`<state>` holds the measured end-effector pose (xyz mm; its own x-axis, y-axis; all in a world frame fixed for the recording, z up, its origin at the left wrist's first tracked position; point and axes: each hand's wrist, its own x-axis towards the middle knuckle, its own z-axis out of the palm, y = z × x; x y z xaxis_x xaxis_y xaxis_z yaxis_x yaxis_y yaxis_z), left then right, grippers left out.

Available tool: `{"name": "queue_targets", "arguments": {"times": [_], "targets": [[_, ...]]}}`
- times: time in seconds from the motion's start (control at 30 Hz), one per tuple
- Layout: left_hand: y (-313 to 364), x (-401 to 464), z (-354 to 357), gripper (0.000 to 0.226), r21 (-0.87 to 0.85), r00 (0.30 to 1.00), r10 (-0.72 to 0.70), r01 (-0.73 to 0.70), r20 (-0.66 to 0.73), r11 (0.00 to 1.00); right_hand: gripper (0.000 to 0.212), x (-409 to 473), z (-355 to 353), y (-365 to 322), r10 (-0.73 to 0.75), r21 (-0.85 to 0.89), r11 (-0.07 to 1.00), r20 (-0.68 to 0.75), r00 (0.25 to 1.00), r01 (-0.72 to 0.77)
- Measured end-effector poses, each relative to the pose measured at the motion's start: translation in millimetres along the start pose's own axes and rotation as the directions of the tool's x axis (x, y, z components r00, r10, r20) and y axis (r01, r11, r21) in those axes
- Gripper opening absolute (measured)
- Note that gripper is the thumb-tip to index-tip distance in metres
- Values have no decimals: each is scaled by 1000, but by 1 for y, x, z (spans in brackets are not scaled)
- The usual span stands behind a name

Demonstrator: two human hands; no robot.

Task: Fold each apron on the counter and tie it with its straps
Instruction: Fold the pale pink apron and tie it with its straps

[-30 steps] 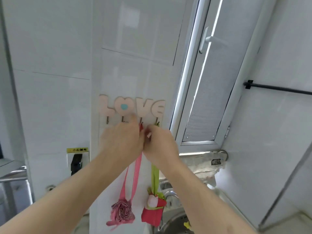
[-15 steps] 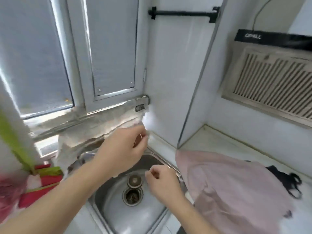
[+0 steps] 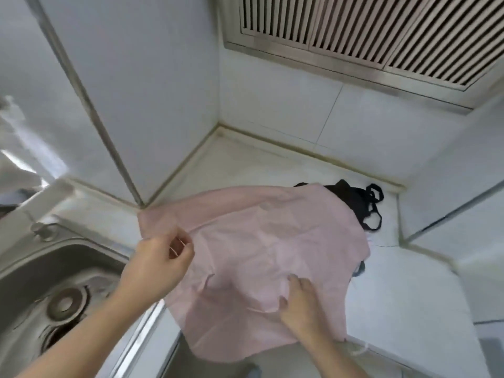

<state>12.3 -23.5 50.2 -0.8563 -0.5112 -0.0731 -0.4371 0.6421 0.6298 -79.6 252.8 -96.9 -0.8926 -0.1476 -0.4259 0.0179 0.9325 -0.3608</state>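
The pink apron (image 3: pixel 261 246) lay spread on the white counter (image 3: pixel 409 282), crumpled and not yet folded. Its long axis ran from about 1 o'clock, at the far corner, down to about 7 o'clock, where the near end hung over the counter edge. A black apron (image 3: pixel 354 203) with thin looped straps was partly under its far end, at about 1 o'clock.

Both hands were already at the cloth. The left hand (image 3: pixel 161 260) was at the apron's 9 o'clock edge, with fingers curled; it seemed to pinch the hem or a thin strap, but I cannot tell for sure. The right hand (image 3: pixel 300 304) rested on the near part, at about 5 o'clock, and its fingers and thumb gathered a small ridge of fabric. Both hands were equally near to the cloth.

The sink (image 3: pixel 54 282) was just beside the apron at 9 o'clock, so there was little room on that side. The free counter lay at 3 o'clock. In my judgement, the apron should be drawn that way and flattened before the first fold.
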Motion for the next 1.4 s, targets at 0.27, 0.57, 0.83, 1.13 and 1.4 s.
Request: {"name": "queue_targets", "arguments": {"times": [0.27,0.57,0.83,1.13,1.4], "targets": [[54,114,98,8,8,991,-98,98,94,995,67,136,-64,121,571,353,775,-38,820,-524],[97,169,148,16,8,964,32,-35,265,999,24,141,-80,117,470,337,873,-386,794,-353],[225,156,149,108,-202,390,725,-788,568,582,22,88,-201,-17,-11,599,759,-380,925,255],[288,177,45,30,185,555,744,-830,372,526,41,11,-272,-22,-119,507,857,19,993,93],[331,202,-94,21,578,769,635,-550,70,602,28,10,-423,-5,-277,7,955,-322,905,295]]}}
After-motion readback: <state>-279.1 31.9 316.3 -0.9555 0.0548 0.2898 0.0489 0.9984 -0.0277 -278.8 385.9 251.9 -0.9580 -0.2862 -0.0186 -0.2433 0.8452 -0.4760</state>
